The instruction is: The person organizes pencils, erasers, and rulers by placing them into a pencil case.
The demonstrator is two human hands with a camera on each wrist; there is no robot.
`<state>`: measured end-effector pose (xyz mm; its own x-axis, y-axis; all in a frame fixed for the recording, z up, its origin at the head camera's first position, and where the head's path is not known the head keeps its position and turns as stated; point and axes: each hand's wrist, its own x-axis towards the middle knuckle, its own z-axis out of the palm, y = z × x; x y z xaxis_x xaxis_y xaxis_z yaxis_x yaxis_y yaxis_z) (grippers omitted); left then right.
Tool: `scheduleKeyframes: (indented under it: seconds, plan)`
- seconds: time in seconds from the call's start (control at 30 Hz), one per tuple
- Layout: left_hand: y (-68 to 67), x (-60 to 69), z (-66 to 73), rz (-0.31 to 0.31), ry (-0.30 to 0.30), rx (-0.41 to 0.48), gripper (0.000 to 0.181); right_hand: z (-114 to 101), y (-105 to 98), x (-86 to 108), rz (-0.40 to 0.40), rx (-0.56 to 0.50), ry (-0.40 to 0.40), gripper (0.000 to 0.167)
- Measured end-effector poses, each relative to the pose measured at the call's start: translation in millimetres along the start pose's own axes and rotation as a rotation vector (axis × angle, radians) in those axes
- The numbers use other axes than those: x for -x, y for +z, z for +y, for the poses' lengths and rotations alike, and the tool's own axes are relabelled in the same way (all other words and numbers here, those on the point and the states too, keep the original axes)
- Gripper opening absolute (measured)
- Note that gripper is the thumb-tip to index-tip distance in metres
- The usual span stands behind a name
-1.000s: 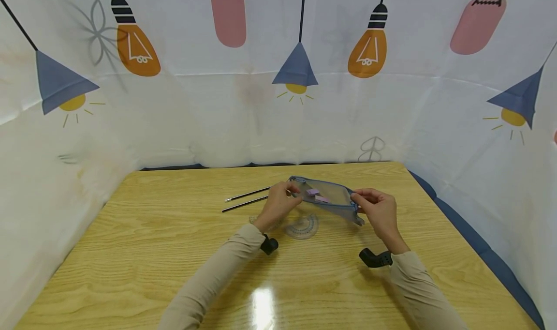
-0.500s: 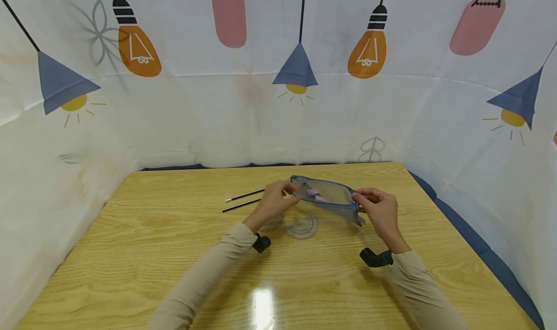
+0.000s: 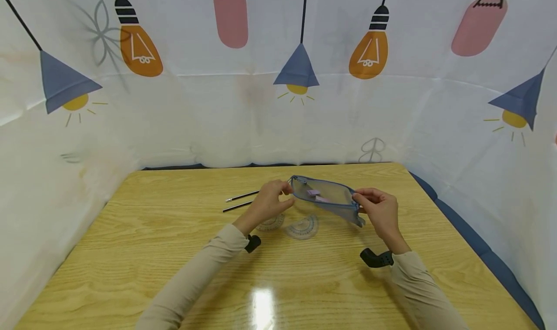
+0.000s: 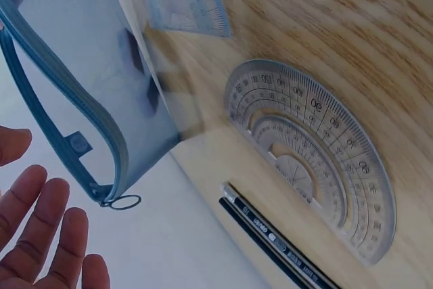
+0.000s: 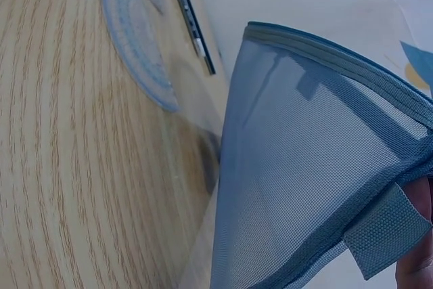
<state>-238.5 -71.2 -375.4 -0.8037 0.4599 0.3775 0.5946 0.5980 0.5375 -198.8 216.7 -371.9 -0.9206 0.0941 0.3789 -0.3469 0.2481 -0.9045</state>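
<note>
My right hand (image 3: pixel 380 214) pinches the right end of a blue-grey mesh zip pouch (image 3: pixel 344 213), which is unzipped and gapes wide. Inside lie two small purple blocks, perhaps erasers (image 3: pixel 313 192). Close to the pouch's left end is my left hand (image 3: pixel 269 200); in the left wrist view its fingers (image 4: pixel 71 238) are loosely spread, hold nothing and stand apart from the zip edge. On the table in front of the pouch lie a bluish protractor (image 3: pixel 303 227) and a clear protractor (image 4: pixel 318 147), the latter partly behind my left wrist in the head view.
Two dark pencils (image 4: pixel 270 235) lie side by side on the table left of the pouch, their right parts hidden by my left hand in the head view. Behind the wooden table (image 3: pixel 143 252) hangs a white cloth (image 3: pixel 209 117) printed with lamps.
My left hand has drawn back leftward from the pouch's opening, uncovering more of the clear protractor. The right hand and the pouch have hardly moved.
</note>
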Motion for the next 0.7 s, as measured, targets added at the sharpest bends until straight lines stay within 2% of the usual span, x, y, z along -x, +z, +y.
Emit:
scheduleKeyframes:
  seconds: [0.2,0.4,0.7]
  plan:
    - [-5.9,3.2,3.0,-0.026,0.054,-0.097,0.016,-1,0,0.1,0.008,-0.008,-0.001,0.018]
    - [-10.8,9.9,7.2,-0.031,0.11,-0.29,0.018,0,0,0.1,0.008,-0.006,-0.004,0.018]
    - [-15.8,20.9,12.2,-0.071,0.109,-0.442,0.025,3,-1,-0.4,0.007,-0.018,-0.002,0.018]
